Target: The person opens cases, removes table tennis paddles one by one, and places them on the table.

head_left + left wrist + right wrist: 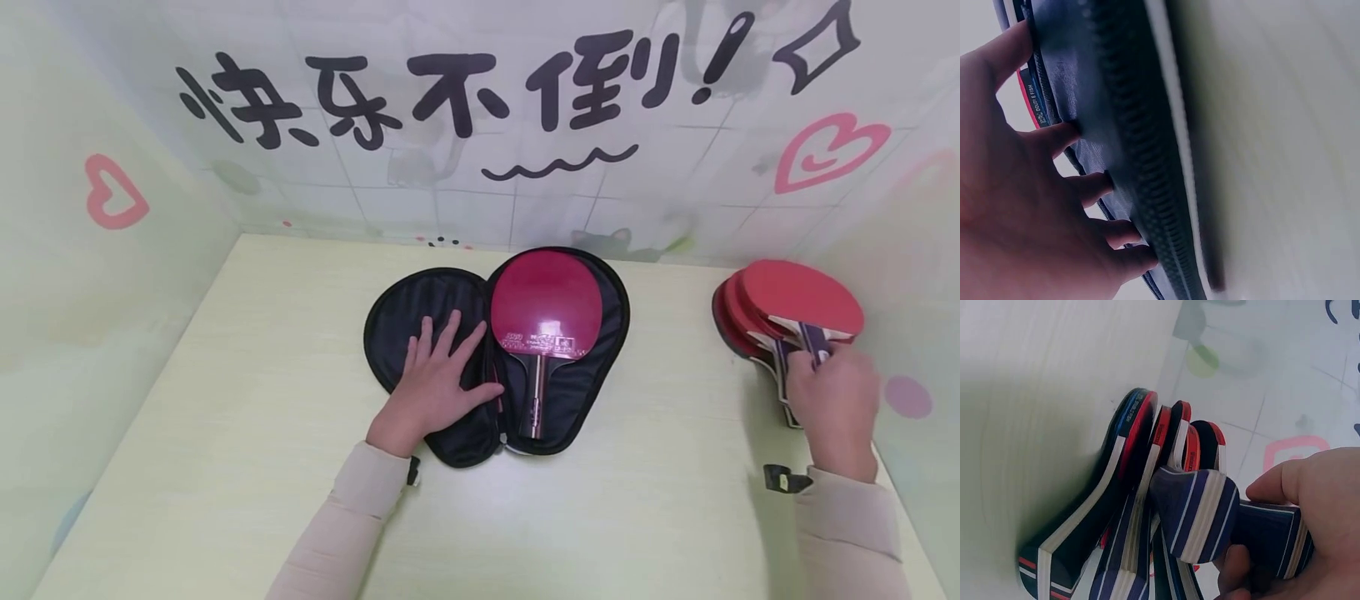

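Note:
An unzipped black paddle case lies spread on the table, with a red table tennis paddle in its right half, handle toward me. My left hand rests on the case's left flap, fingers spread and nearly straight; the left wrist view shows the fingertips on the cloth beside a zipper. At the far right, my right hand grips the handle of the uppermost red paddle. Several more paddles are piled under it, their handles fanned beside my fingers.
The pale table meets a printed back wall just behind the case. A side wall stands close to the paddle pile on the right, and another wall rises on the left.

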